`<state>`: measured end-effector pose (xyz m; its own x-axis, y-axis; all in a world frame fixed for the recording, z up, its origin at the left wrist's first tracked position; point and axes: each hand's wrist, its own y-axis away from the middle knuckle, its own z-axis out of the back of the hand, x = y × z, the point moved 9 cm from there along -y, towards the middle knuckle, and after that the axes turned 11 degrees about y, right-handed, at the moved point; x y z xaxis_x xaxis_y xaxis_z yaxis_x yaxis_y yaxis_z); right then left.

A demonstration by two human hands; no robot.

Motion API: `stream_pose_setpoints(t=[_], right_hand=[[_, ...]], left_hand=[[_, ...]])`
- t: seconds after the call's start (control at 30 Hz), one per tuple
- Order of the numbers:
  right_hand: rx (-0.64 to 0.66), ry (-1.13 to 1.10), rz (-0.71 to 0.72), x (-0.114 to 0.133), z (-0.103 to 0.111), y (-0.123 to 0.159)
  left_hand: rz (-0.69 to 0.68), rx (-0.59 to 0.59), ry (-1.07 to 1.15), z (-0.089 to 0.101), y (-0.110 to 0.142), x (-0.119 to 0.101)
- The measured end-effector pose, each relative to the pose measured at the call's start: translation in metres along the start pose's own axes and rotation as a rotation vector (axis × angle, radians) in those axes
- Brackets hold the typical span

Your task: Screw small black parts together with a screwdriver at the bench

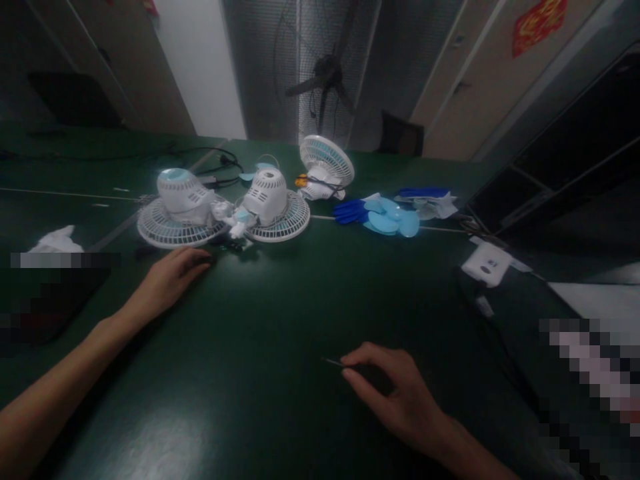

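Note:
My left hand (173, 273) rests on the dark green table (260, 373), its fingers curled over something small and dark near a white fan grille (175, 230). My right hand (393, 393) lies nearer me, its thumb and forefinger pinched on a thin dark tool (334, 363) whose tip sticks out to the left. Two white and light-blue fan bodies (265, 197) lie face down on their grilles just beyond my left hand. A third small fan (326, 163) stands behind them.
Blue fan blades (385, 217) lie in a pile at the middle right. A white device (486, 263) sits at the right edge, white cloth (55, 241) at the left. Black cables (220, 163) run across the far table. A large standing fan (325, 73) is behind.

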<state>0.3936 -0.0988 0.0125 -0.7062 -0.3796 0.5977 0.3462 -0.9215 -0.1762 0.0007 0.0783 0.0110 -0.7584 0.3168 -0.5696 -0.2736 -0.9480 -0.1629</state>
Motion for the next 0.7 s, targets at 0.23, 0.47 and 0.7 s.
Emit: stream_pose_setpoints(t=[0.23,0.47,0.7], right_hand=[[-0.004,0.007,-0.015,0.0,0.002,-0.001],[0.02,-0.008,0.005,0.001,0.001,-0.002],[0.034,-0.019,0.0,0.002,0.001,-0.003]], left_hand=[[0.067,0.101,0.171,0.014,0.013,0.031],[0.112,0.149,0.036,0.026,0.012,0.046],[0.148,0.159,-0.024,0.029,0.009,0.047]])
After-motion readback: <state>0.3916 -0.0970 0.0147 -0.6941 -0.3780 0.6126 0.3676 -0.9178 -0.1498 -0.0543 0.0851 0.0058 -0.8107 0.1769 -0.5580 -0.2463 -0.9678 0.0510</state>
